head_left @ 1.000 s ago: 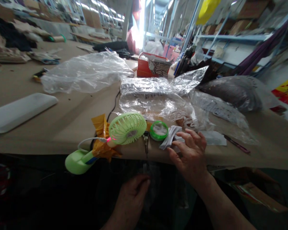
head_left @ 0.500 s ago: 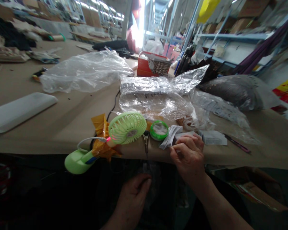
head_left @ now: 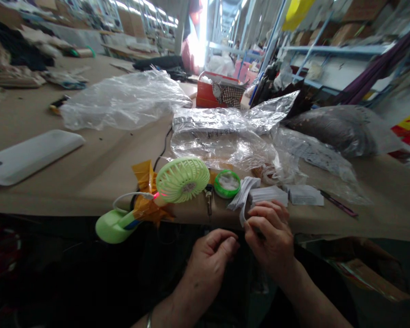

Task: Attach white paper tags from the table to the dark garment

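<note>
At the table's front edge my right hand (head_left: 271,234) pinches the lower end of a thin white strip (head_left: 243,215), which curves down from a fanned stack of white slips (head_left: 245,193). Its fingertips lie just below a second white stack (head_left: 268,196). My left hand (head_left: 214,253) is beside it, lower and to the left, with thumb and forefinger pressed together; whatever may be between them is too small to make out. A small metal tool (head_left: 209,200) stands by the edge, left of a round green container (head_left: 227,184) with whitish contents.
A green fan (head_left: 182,181) is fixed with orange tape (head_left: 146,207) at the edge. Clear plastic bags (head_left: 218,141) lie behind. Another white stack (head_left: 305,196) and a thin dark tool (head_left: 340,204) are right; a white case (head_left: 34,156) is left.
My left hand has moved up and right, close to my right hand. My right hand has drawn slightly down from the stacks, and the curved white strip now shows at its fingertips.
</note>
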Available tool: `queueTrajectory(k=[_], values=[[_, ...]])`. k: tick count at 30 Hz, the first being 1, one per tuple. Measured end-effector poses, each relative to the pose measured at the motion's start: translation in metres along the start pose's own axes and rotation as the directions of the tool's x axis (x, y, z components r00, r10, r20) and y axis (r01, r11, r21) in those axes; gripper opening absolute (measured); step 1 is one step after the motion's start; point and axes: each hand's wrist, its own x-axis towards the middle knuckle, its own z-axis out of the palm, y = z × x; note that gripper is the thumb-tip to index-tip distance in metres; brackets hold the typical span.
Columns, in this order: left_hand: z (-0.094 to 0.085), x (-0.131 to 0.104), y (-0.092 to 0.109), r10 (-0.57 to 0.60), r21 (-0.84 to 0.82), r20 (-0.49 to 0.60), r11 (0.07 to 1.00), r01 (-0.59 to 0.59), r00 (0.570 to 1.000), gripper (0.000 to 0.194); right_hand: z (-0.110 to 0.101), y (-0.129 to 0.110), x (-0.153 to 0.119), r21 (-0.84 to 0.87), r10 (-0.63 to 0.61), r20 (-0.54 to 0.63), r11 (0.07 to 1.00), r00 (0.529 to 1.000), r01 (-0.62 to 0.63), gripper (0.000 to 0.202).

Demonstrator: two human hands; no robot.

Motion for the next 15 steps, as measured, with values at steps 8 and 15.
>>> queueTrajectory(k=[8,15], values=[[0.025,0.016,0.017,-0.126,-0.551,0.150,0.813,0.188,0.981,0.019,-0.003,-0.002,-0.007,0.029,-0.026,0.053,0.999,0.998,0.024,0.009],[0.034,0.020,0.017,-0.177,-0.685,0.138,0.694,0.223,0.975,0.011,-0.002,-0.001,-0.007,0.010,-0.007,0.030,1.000,1.000,0.007,0.009]])
